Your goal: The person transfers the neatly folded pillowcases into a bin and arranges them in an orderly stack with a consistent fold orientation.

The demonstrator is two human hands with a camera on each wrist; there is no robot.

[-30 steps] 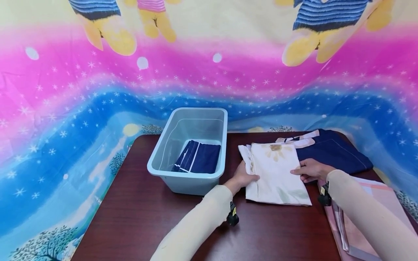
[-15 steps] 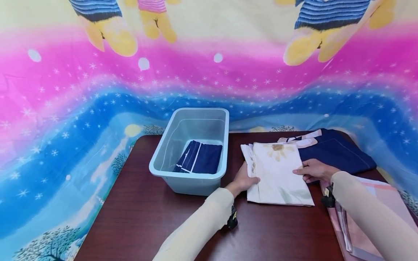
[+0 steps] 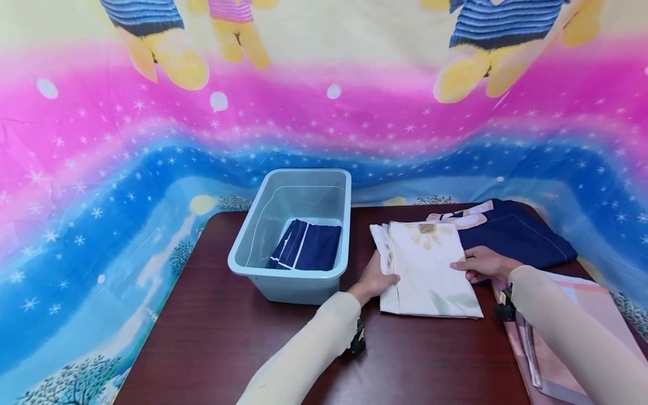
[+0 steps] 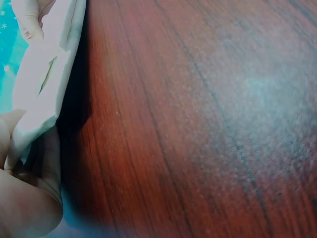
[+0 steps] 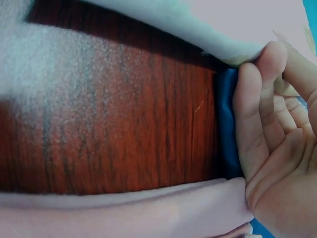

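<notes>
A folded white cloth [image 3: 430,275] with a flower print is held just above the dark wooden table in the head view. My left hand [image 3: 376,279] grips its left edge, thumb on top and fingers underneath. At the right edge, my right hand [image 3: 484,264] pinches the fabric between thumb and fingers. The left wrist view shows the layered side of the white cloth [image 4: 42,84] between the thumb and fingers of the left hand [image 4: 29,203]. In the right wrist view the right hand [image 5: 282,134] has its fingertips at the cloth's edge, near a strip of navy fabric [image 5: 227,119].
Left of the cloth stands a pale blue plastic bin [image 3: 298,286] with a folded navy cloth [image 3: 319,246] inside. Behind the right hand lies another navy cloth [image 3: 521,233]. A pink checked folded cloth [image 3: 562,343] lies under the right forearm at the table's [image 3: 202,337] right edge.
</notes>
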